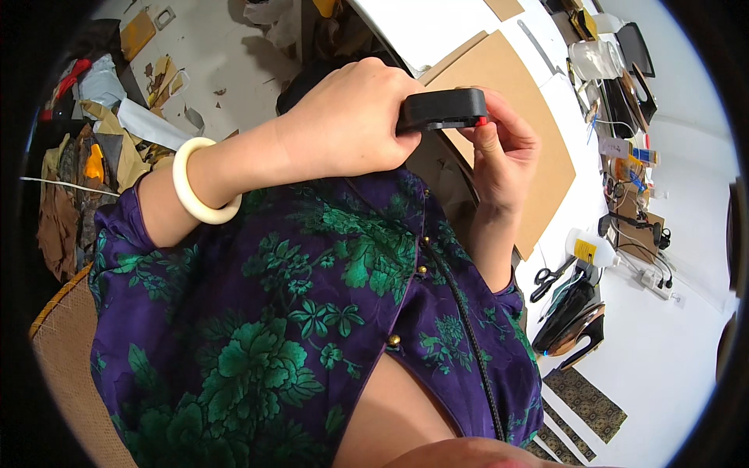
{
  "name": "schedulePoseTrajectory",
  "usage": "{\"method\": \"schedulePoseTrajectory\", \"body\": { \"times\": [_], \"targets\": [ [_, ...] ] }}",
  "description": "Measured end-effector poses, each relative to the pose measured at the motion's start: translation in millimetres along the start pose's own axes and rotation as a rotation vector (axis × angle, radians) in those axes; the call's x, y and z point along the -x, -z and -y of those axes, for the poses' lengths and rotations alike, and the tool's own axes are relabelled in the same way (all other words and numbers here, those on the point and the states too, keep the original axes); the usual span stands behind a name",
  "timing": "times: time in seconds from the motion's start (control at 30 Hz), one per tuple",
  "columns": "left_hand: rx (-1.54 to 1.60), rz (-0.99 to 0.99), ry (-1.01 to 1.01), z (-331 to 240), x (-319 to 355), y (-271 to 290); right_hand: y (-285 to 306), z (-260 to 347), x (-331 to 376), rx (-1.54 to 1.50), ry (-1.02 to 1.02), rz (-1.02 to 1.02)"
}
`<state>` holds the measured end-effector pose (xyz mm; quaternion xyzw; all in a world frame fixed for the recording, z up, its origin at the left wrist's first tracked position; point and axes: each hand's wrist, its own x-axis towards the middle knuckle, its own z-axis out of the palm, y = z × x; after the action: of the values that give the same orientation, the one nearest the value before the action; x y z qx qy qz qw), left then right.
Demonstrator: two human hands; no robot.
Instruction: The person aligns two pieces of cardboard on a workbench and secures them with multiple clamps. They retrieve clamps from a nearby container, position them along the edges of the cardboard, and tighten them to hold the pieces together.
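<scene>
My left hand (355,117), with a cream bangle on its wrist, is closed round one end of a thick black curved piece (445,108). The fingers are bent out of sight, and the kind of thing cannot be made out. At its other end sits a small red bit (482,122), where the thumb of my right hand (503,152) presses. That hand's fingers curl behind the same end, closed in a pinch. Both hands are raised above my lap, close to the table's edge.
Brown board sheets (515,101) lie on the white table (550,226) to the right. Beyond them are black scissors (551,281), a white bottle (591,248), a power strip (657,285) and patterned strips (585,405). Scraps and bags heap on the floor at left, near a woven chair (74,366).
</scene>
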<state>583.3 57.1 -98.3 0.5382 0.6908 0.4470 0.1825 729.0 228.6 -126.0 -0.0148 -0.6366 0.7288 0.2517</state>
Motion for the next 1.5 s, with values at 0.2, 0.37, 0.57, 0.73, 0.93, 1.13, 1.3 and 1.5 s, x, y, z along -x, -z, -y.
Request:
{"method": "schedulePoseTrajectory", "body": {
  "times": [0.2,0.37,0.57,0.73,0.93,1.13,1.3,1.5],
  "targets": [
    [-0.046,0.046,0.047,5,0,4,-6,15,-6,0.328,0.036,0.039],
    [0.037,0.115,0.168,9,0,8,-6,23,-12,0.677,0.145,0.173],
    [0.279,0.202,0.264,11,4,8,-3,24,-21,0.739,0.286,0.328],
    [0.592,0.464,0.553,6,5,18,1,28,-26,0.774,0.281,0.462],
    [0.854,0.471,0.651,6,13,13,0,26,-20,0.796,0.247,0.490],
    [0.934,0.474,0.701,5,11,11,-5,34,-16,0.904,0.234,0.508],
    [0.951,0.505,0.618,5,19,8,-4,24,-20,0.683,0.231,0.505],
    [0.929,0.488,0.447,2,25,1,-9,6,-6,0.207,-0.010,0.290]
  ]
}}
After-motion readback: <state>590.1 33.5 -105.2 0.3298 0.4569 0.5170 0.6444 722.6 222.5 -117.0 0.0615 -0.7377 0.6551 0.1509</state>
